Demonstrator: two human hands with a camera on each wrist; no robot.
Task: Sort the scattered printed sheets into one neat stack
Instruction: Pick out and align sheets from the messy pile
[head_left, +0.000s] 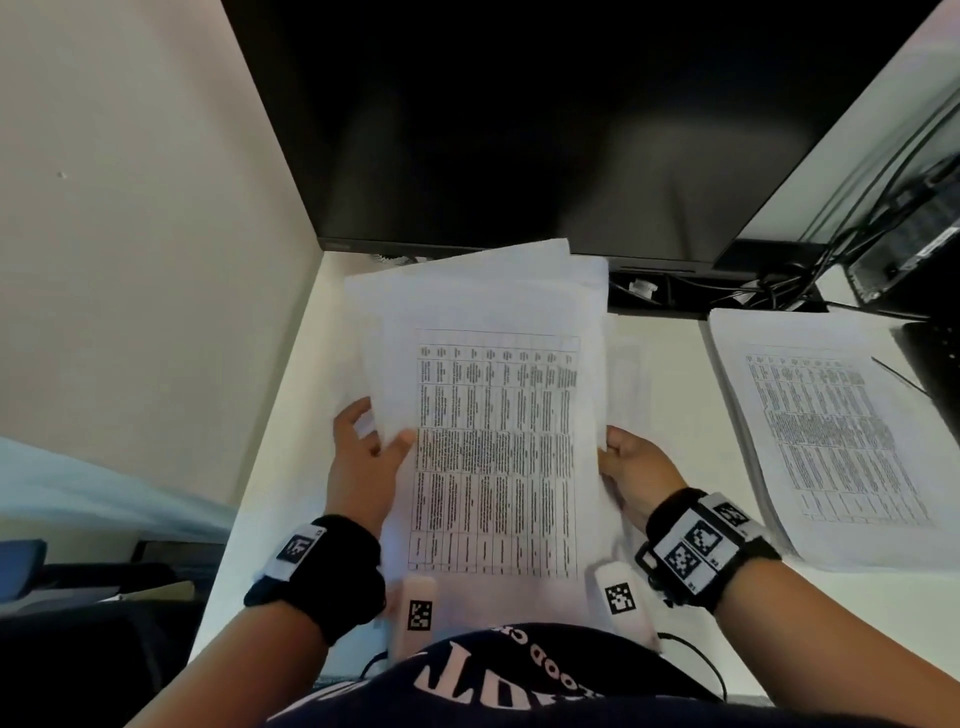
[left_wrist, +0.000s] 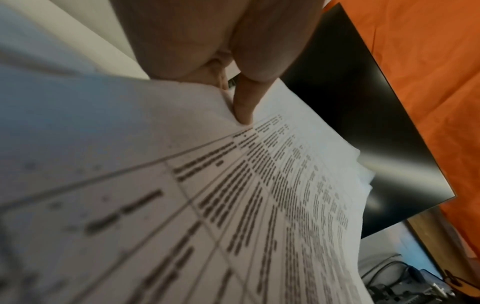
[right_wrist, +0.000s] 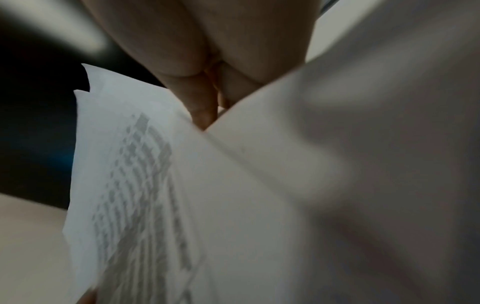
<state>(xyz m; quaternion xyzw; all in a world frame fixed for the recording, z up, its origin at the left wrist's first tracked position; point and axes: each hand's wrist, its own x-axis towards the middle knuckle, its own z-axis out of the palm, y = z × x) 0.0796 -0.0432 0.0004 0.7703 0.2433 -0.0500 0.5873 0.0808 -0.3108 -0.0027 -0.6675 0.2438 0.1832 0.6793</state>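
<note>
A loose bundle of printed sheets (head_left: 493, 415) is being held above the white desk (head_left: 291, 415), in front of the dark monitor (head_left: 519, 130). Its left edge is being pinched by the left hand (head_left: 363, 457), thumb on the printed table and fingers hidden underneath. Its right edge is being gripped by the right hand (head_left: 636, 467), fingers curled around it (their tips are being covered by paper). The far corners are fanned unevenly. A second stack (head_left: 831, 441) is lying flat on the desk to the right, its far side being cut off by a black keyboard (head_left: 935, 374). The print is too blurred to be read.
</note>
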